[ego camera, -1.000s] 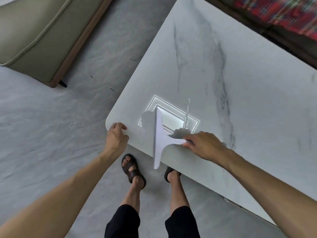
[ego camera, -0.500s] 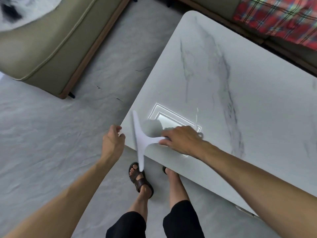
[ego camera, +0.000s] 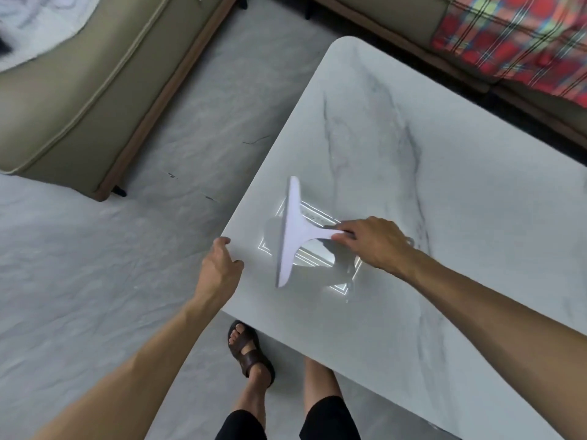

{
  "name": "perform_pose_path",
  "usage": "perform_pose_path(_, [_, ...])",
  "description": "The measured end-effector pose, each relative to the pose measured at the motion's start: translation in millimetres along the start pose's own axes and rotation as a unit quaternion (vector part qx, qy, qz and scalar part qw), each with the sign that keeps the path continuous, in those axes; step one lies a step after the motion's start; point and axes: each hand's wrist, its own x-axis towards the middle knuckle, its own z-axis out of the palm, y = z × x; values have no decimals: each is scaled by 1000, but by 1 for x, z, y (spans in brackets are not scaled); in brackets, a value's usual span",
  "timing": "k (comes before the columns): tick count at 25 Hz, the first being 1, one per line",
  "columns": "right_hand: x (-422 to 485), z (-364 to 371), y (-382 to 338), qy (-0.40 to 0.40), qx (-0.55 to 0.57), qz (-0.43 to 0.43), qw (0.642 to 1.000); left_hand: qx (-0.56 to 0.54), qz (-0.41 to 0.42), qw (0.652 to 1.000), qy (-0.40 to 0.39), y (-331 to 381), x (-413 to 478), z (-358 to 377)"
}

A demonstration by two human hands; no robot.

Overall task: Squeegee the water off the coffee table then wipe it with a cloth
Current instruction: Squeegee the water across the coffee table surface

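A white T-shaped squeegee (ego camera: pixel 293 231) sits over the near left part of the white marble coffee table (ego camera: pixel 444 173), its long blade running roughly parallel to the table's left edge. My right hand (ego camera: pixel 373 241) grips its handle from the right. My left hand (ego camera: pixel 222 269) rests at the table's left edge near the front corner, fingers loosely curled, holding nothing. A bright reflection of a ceiling light and a thin water film (ego camera: pixel 344 271) shine on the tabletop under the squeegee. No cloth for wiping is visible on the table.
An olive sofa (ego camera: pixel 79 90) with a white fabric (ego camera: pixel 41 17) stands at far left across grey floor (ego camera: pixel 95 265). Another seat with a red plaid blanket (ego camera: pixel 514 36) lies behind the table. My sandalled feet (ego camera: pixel 249 354) stand at the table's near corner.
The squeegee, which hung over the table's near-left edge half a second ago, has moved back inward onto the tabletop. My left hand stays by the edge. The view has shifted.
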Motion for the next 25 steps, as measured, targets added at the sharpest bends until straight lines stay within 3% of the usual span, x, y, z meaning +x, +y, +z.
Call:
perform_pose_path(4, [-53,-21,100,21,-4,140,990,26,23,999,-4,44,10,13])
perform_pose_path(6, [-69,-35,120,22,-20,159,987,13,20,1000,8,57,12,14])
perform_pose_path(8, [-62,-49,110,7,6,119,993,-27,-8,999,24,63,12,10])
perform_pose_path(13, [14,-39,-20,-69,-11,-129,989,-89,-58,991,83,58,13,-18])
perform_pose_path(17, [60,-13,-84,-96,-6,-171,981,-99,-66,988,103,49,23,-34])
perform_pose_path(20, [80,-25,-57,-43,-2,-125,991,-74,-52,992,90,60,34,-29])
perform_pose_path(25, [57,-60,48,33,45,48,997,-42,8,999,15,98,49,-2])
